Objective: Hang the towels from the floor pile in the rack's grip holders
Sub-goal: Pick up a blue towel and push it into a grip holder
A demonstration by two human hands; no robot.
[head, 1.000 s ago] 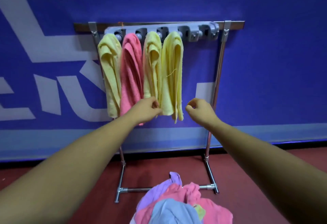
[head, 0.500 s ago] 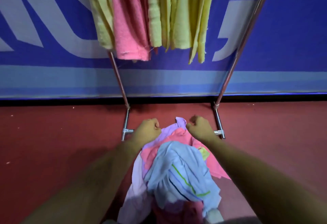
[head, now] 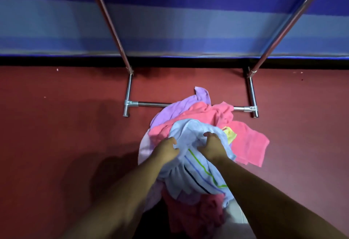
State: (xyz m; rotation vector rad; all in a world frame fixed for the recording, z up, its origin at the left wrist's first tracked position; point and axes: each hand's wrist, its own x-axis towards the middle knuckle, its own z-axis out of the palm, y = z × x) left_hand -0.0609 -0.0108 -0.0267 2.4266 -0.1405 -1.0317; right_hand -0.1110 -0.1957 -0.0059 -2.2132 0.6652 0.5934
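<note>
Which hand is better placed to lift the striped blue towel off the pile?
Right, probably: the right hand curls into a fold near the middle of the striped blue towel; the left hand pinches only its edge.

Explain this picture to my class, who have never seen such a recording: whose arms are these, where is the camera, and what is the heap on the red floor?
There is no machine here: these are a person's two bare arms. The single view comes from a camera worn on that person's head, looking forward and down, so the arms enter from the bottom edge. On the red floor lies a pile of towels: a lilac towel at the back, a pink towel on the right and a light blue striped towel on top. The left hand and the right hand both curl their fingers into the striped one, gripping it. Behind stands the metal rack; only its base bar and posts show.
</note>
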